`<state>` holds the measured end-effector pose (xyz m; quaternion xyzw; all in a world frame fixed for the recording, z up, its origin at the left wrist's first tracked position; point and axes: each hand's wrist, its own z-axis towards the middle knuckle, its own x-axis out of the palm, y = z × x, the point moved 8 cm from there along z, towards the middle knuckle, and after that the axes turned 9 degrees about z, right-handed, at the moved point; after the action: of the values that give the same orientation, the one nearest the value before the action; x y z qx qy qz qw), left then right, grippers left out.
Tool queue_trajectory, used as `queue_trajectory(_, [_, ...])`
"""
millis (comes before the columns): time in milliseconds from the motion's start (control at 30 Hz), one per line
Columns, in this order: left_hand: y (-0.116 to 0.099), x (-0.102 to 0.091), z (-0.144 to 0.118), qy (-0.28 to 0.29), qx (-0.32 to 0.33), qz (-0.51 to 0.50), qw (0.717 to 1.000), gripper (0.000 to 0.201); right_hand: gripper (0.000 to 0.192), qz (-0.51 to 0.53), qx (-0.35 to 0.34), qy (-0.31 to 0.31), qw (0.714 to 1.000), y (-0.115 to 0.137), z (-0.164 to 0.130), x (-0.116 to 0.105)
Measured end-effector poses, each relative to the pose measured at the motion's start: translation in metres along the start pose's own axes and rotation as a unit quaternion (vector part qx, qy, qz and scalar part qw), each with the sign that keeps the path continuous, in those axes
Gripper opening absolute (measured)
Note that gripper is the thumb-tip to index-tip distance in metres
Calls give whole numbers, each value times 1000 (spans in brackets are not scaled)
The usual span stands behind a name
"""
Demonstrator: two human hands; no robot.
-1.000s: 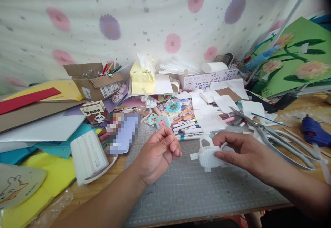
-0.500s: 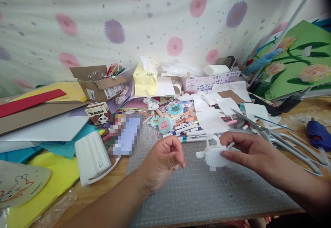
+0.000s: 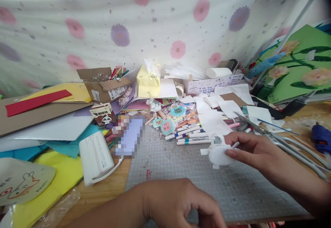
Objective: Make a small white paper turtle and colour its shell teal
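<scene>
My right hand (image 3: 249,148) pinches a small white piece (image 3: 219,155) between thumb and fingers, above the grey cutting mat (image 3: 165,166). The piece has a bumpy, woven-looking surface, a loop on top and short tabs at its side and bottom. A thin white stick-like end pokes out by my fingertips. Low in the view, my left hand (image 3: 178,204) is over the mat's front part with bent fingers and a gap between thumb and forefinger. Its fingertips are cut off by the lower edge, and nothing shows in it.
Several markers (image 3: 191,131) and white paper pieces (image 3: 213,117) lie behind the mat. Large scissors (image 3: 284,145) and a blue glue gun (image 3: 322,136) are at the right. To the left are a white power bank (image 3: 95,157), a cup (image 3: 26,179) and a cardboard box (image 3: 106,86).
My left hand has dropped toward the lower edge and turned downward, its fingers loosening from a curl. My right hand keeps the white piece nearly in place. The view has shifted slightly.
</scene>
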<state>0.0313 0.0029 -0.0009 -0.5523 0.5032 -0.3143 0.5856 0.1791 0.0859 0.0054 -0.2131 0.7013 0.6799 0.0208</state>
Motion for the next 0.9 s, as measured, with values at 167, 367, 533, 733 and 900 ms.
queue_trajectory(167, [5,-20,-9,-97,-45,-52,993,56,23,51,2,15,999,1,1,7])
queue_trajectory(367, [22,-82,-35,-453,-35,-50,889,24,18,118,14,27,993,9,-3,15])
queue_trajectory(533, [17,-68,-9,-389,-82,-84,914,34,13,130,2,43,991,21,-9,18])
queue_trajectory(733, [1,-63,16,-406,-122,-20,906,18,14,140,-8,45,989,20,-9,14])
queue_trajectory(900, [-12,-73,20,-442,-147,169,869,15,21,76,-81,21,994,22,-8,0])
